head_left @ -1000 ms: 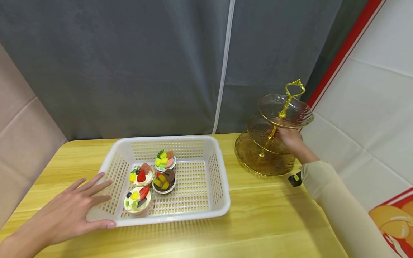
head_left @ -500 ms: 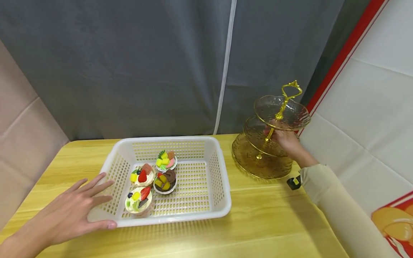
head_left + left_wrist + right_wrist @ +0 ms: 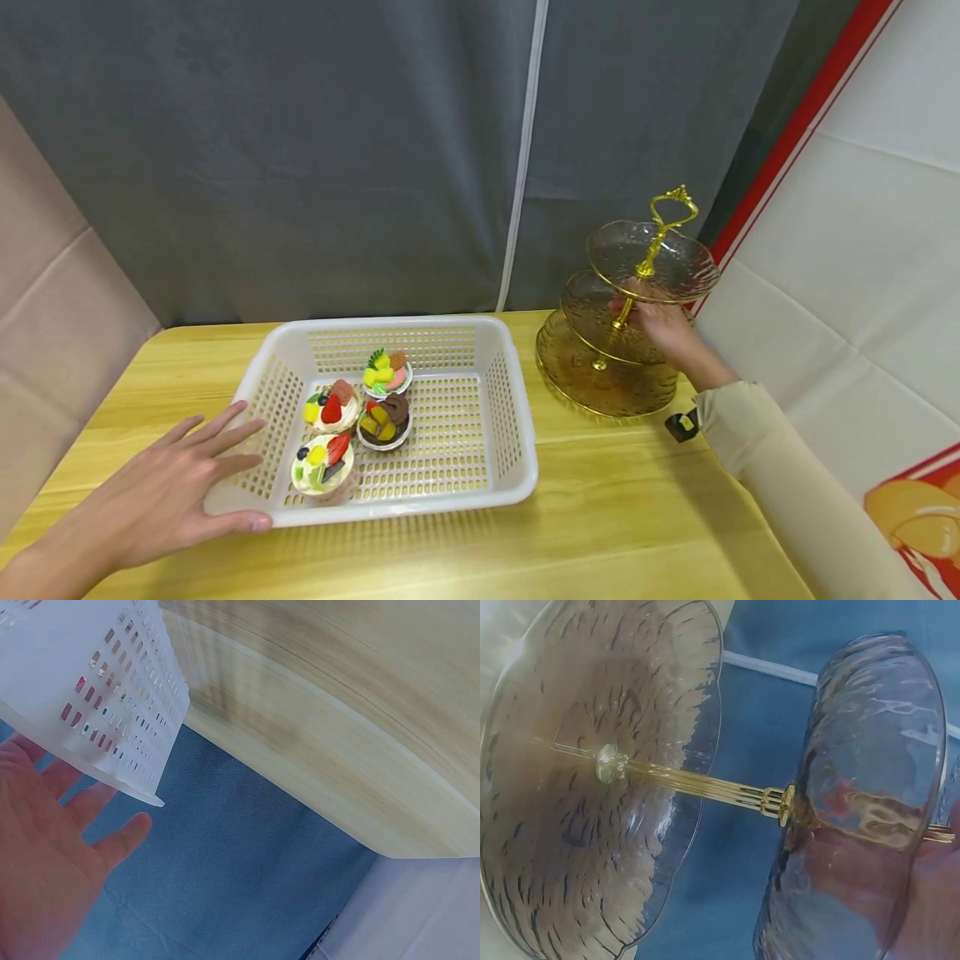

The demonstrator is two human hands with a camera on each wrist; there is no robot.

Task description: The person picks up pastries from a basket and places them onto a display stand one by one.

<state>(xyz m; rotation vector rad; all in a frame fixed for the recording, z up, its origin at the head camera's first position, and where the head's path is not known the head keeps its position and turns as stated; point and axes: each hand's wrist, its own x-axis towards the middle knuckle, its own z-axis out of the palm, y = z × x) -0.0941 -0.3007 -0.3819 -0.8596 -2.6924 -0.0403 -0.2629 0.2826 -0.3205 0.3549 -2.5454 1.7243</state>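
Observation:
My right hand (image 3: 663,325) grips the gold stem of a three-tier cake stand (image 3: 618,323) between its top and middle plates. The plates are amber-tinted clear glass with gold rims, partly veiling the fingers. In the right wrist view, the stem (image 3: 697,784) runs between two of the plates. At the left end of a white plastic basket (image 3: 405,510) lies my left hand (image 3: 161,492), fingers spread and holding nothing. Its fingertips overlap the basket's rim; contact cannot be told. Several fruit-topped cupcakes (image 3: 321,464) sit in the basket's left half, one of them chocolate (image 3: 384,422).
A wooden table (image 3: 592,517) carries everything. Behind it hangs a grey curtain (image 3: 337,167). A white wall panel (image 3: 847,275) with red edging stands close on the right, and a pale panel (image 3: 52,333) on the left. A small black object (image 3: 681,427) sits by the right cuff.
With my right hand on its stem, the cake stand has shifted slightly left and toward me. The left hand, basket and cupcakes stay essentially in place.

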